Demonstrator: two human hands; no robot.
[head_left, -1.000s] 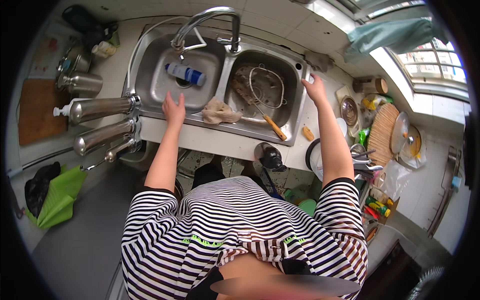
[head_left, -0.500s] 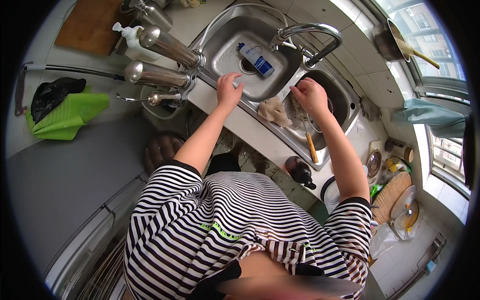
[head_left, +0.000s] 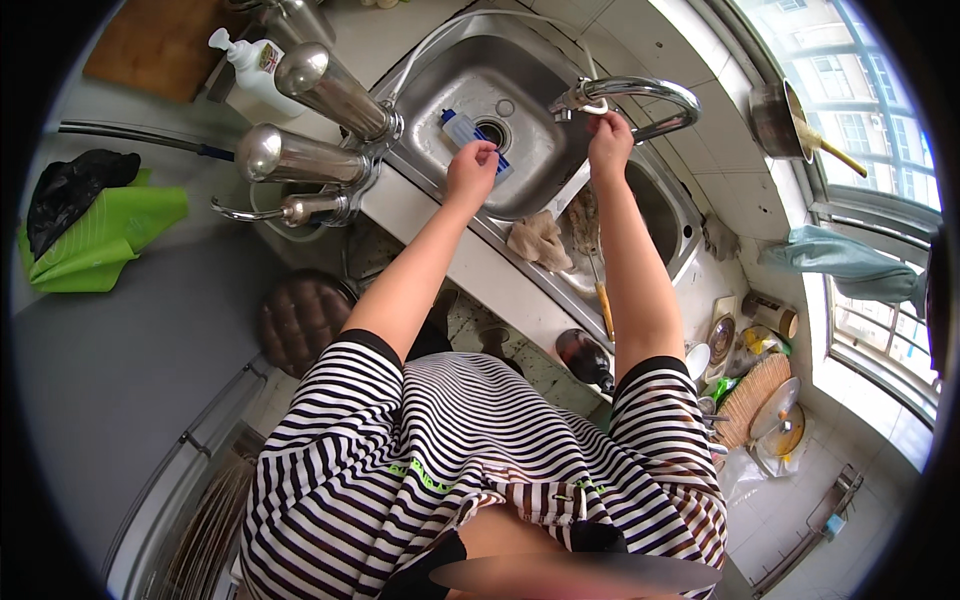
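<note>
"Two steel cylinders (head_left: 338, 98) are what I pick out well to the left of the left hand. What comes next?"

"A blue-and-white bottle (head_left: 464, 130), lying in the left basin (head_left: 470, 85), just ahead of and partly under the left hand (head_left: 472, 170)."

"Which way does it point?"

"It lies on its side, its long axis slanting. The blue cap end aims left and forward, past the curled fingers; the other end runs right and back, passing behind the fingertips."

"And the drain (head_left: 493, 132)?"

"Just ahead of that same hand, next to the bottle's body."

"Is the left hand holding the bottle?"

"I cannot tell. The fingers are bent and thumb and fingertips sit close together, so the grip looks narrow, but contact is hidden."

"Going right?"

"A beige cloth (head_left: 538, 242) lies bunched on the sink edge, to the right of the left hand and nearer the body. Past it, the right hand (head_left: 610, 145) is raised at the faucet (head_left: 645, 86), fingers drawn together beside the spout."

"Gripping it?"

"Also unclear from here."

"Anything below that hand?"

"Yes, a wooden handle (head_left: 605, 308) points toward the body under the right forearm, and the right basin (head_left: 655, 205) opens to the hand's right."
</note>
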